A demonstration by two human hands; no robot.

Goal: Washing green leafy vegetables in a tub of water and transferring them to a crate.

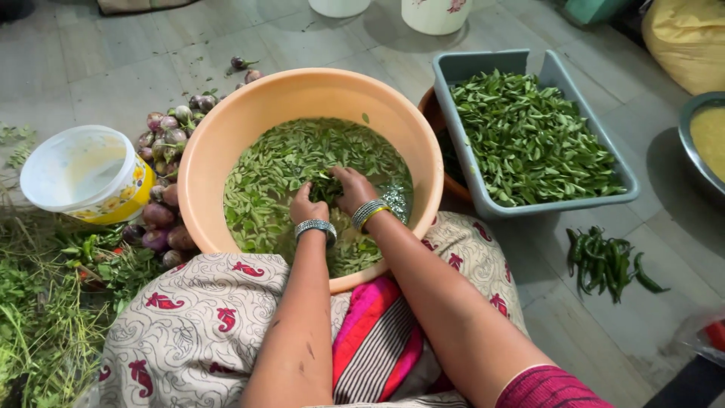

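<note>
A large peach plastic basin (226, 132) holds water with many small green leaves (279, 162) floating in it. Both hands are down in the basin. My left hand (307, 205) and my right hand (352, 187) are closed together on a clump of wet leaves (326, 187) near the basin's middle. Each wrist wears metal bangles. My knees, covered in patterned cloth, sit just below the basin's near rim.
A grey tray (483, 68) heaped with green leaves stands to the right, green chillies (608, 264) on the floor below it. Small purple brinjals (162, 140) and a yellow-white tub (87, 177) lie left. Leafy stalks (45, 302) fill the lower left. A metal bowl (691, 143) sits far right.
</note>
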